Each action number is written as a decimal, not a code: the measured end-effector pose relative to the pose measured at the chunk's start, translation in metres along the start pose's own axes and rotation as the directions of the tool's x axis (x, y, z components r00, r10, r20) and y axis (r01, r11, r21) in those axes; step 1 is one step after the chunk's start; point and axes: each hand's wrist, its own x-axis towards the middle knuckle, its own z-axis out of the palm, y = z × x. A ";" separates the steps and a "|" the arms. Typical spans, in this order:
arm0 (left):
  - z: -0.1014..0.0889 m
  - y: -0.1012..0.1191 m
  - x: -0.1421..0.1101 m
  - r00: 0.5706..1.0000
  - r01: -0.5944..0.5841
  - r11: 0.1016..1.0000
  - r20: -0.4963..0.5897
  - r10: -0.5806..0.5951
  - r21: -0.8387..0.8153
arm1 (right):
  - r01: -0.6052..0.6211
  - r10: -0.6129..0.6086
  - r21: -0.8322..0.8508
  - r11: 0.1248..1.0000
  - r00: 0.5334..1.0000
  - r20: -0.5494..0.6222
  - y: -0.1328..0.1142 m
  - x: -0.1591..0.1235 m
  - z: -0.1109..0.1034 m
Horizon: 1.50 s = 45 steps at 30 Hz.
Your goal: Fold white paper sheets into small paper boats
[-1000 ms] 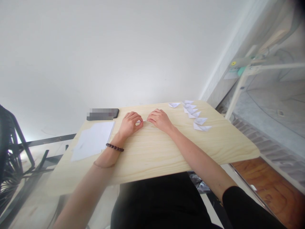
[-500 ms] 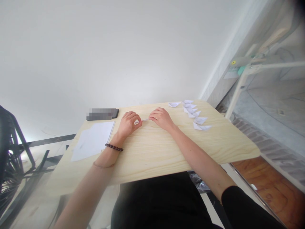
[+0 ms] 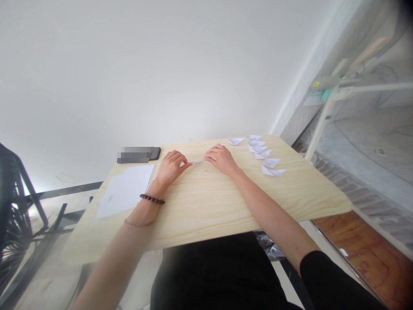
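Note:
A small piece of folded white paper (image 3: 198, 161) stretches between my two hands, just over the middle of the table. My left hand (image 3: 172, 167) pinches its left end between thumb and fingers. The right end is pinched by my right hand (image 3: 222, 159). Both ends of the paper are hidden by fingertips, so its full shape does not show. Off to the right, several folded paper boats (image 3: 260, 150) stand in a rough column, with a separate paper boat (image 3: 235, 141) to their left.
White paper sheets (image 3: 125, 189) lie flat at the table's left side. Behind them is a black phone (image 3: 155, 153), partly pixelated. The pale wooden table (image 3: 206, 215) stands against a white wall (image 3: 193, 86). A white metal frame (image 3: 322, 120) is on the right.
My hands have moved slightly apart, the left one leftward and the right one rightward and up. More of the white paper shows between them. The boats and sheets stay put.

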 end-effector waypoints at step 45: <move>0.010 0.009 0.001 0.978 0.190 0.976 0.111 -0.178 -0.109 | -0.140 0.135 0.422 0.896 0.990 0.043 -0.017 -0.003 0.020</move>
